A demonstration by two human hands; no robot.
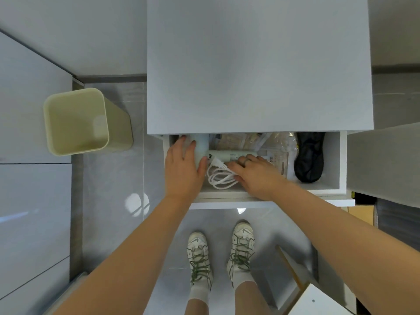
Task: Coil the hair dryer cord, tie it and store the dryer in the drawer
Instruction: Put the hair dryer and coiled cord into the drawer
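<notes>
Your left hand (181, 164) lies open on the dryer (227, 155) at the left end of the drawer (331, 160), probably to seat it. Your right hand (256, 176) tucks the cord (222, 188) by the drawer front; gripping or pressing, I cannot tell.

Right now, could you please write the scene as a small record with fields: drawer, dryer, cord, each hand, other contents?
drawer: open, pulled out of the white cabinet
hair dryer: lying inside, left part of the drawer
cord: white, coiled in loops in front of the dryer; no tie visible
left hand: flat on the dryer's head
right hand: on the cord and handle; grip unclear
other contents: paper packets at the back, black pouch at the right
</notes>
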